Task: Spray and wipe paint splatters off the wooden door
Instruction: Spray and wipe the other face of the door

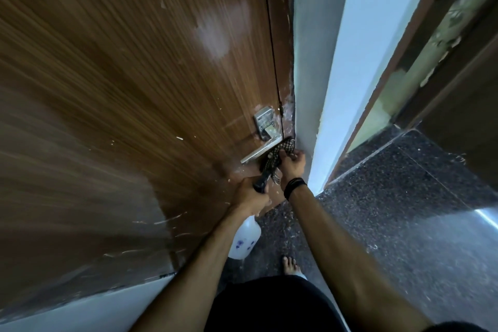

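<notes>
Midway, I'm rubbing a cloth (277,160) gripped in my right hand (292,167) beside the door (121,89) handle (260,151); my left hand (249,198) is gripping the sprayer (246,237); white streaks are showing lower down.

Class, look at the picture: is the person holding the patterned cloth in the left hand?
No: the right hand grips the patterned cloth by the door handle, while the left hand holds the spray bottle.

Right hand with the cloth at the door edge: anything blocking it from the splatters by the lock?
Partly. The right hand holds the checked cloth just below the lever handle, which juts out between it and the white splatters around the lock plate. The left hand grips the spray bottle lower, out of the path.
</notes>
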Demonstrator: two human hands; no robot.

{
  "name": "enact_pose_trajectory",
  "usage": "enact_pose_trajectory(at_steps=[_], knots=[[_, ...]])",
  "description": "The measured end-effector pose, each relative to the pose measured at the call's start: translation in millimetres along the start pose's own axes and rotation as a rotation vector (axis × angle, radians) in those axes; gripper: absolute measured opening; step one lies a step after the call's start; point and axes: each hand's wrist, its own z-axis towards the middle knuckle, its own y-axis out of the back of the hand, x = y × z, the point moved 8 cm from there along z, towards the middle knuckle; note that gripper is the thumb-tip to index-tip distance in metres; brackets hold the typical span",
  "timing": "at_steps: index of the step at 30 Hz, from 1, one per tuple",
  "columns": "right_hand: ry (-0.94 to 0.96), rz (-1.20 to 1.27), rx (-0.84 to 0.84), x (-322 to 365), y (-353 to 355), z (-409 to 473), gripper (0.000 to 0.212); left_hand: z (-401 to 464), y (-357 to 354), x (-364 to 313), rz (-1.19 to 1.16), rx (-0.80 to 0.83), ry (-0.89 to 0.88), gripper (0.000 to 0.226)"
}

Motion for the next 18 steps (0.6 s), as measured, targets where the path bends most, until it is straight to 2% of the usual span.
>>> enact_pose_trajectory(at_steps=[3, 6, 11, 15, 18], knots=[[0.175, 0.064, 0.025, 37, -3, -20, 0.026, 1, -3, -8, 0.013, -0.002, -0.042, 0.030], [0.298, 0.021, 0.030, 60, -7, -30, 0.028, 5, -3, -5, -0.050, -0.016, -0.047, 0.021], [0.303, -0.074, -0.074, 63, 5, -38, 0.022, 0, 0, 1, -0.176, -0.017, -0.066, 0.033], [0.487, 0.015, -0.030, 92, 4, -41, 0.020, 1, 2, -2, -0.248, -0.001, -0.079, 0.035], [0.570, -0.072, -0.032, 94, 8, -42, 0.020, -4, 2, -7, -0.225, 0.013, -0.126, 0.035]])
